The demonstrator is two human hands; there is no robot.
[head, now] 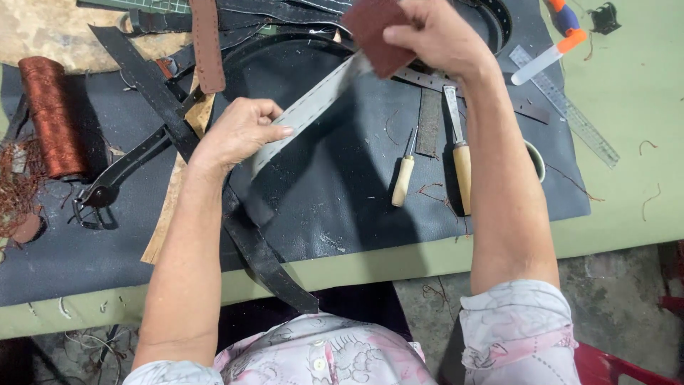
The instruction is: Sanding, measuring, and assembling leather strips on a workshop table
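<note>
Hands first: the left hand (239,132) pinches the near end of a pale grey leather strap (306,110), while the right hand (434,36) closes on a dark red abrasive pad (374,28) folded over the strap's far end. The strap hangs taut above the black mat (342,192) — holding that tension and keeping the pad's pressure even along the edge would likely give a cleaner rub. Right of the strap lie two wooden-handled tools: one awl (404,171), one chisel-like blade (459,153). Further right, one clear ruler (566,107); far left, one spool of copper-brown thread (50,117) and one black punch plier (114,178).
</note>
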